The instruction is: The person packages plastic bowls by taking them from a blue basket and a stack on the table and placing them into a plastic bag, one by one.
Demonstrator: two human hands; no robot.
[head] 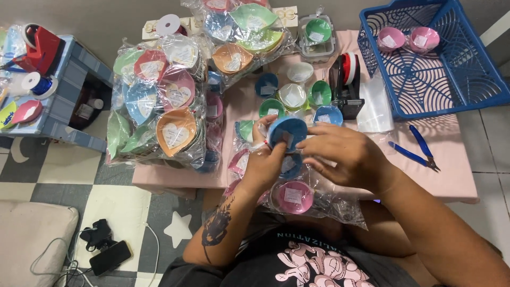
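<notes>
My left hand (264, 162) grips a small round blue bowl (287, 130), held up above the pink table (457, 175). My right hand (348, 154) touches the bowl's right edge with its fingertips, at a small white label. Just under my hands lies a clear plastic bag (319, 204) with a pink bowl (292, 196) and other small bowls inside. Beyond my hands, loose small bowls in blue, green and white (293, 95) stand on the table.
Large clear bags of heart-shaped coloured dishes (159, 106) pile up at the left and back. A black tape dispenser (346, 85), clear bags (375, 106), blue pliers (419, 149) and a blue basket (441, 58) with two pink bowls are at the right. A phone (110, 258) lies on the floor.
</notes>
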